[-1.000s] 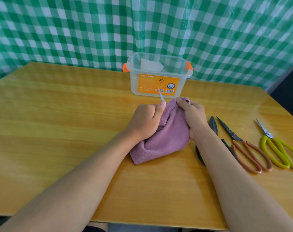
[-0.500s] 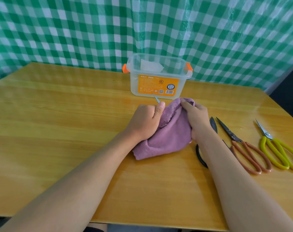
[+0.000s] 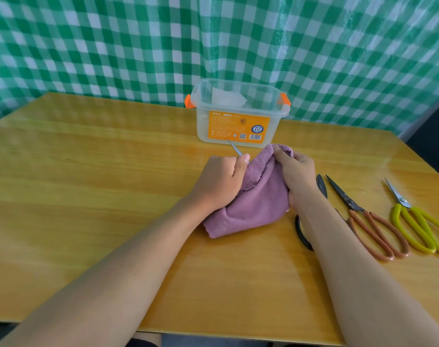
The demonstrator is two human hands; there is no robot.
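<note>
A purple cloth (image 3: pixel 256 204) lies bunched on the wooden table (image 3: pixel 88 186), between my two hands. My left hand (image 3: pixel 219 180) is curled around a thin metal tool whose tip (image 3: pixel 234 148) sticks out past the thumb, toward the clear box; the rest of the tool is hidden in the fist and cloth. My right hand (image 3: pixel 297 175) grips the cloth's upper right fold, fingers curled over its top edge.
A clear plastic box (image 3: pixel 238 113) with orange handles and an orange label stands behind the cloth. To the right lie black-handled scissors (image 3: pixel 322 184), partly under my right forearm, brown-handled scissors (image 3: pixel 368 219) and yellow-green scissors (image 3: pixel 418 226). A green checked curtain hangs behind.
The cloth and both hands have shifted slightly away from me. The metal tip has slid further out past my left thumb and now points up to the left.
</note>
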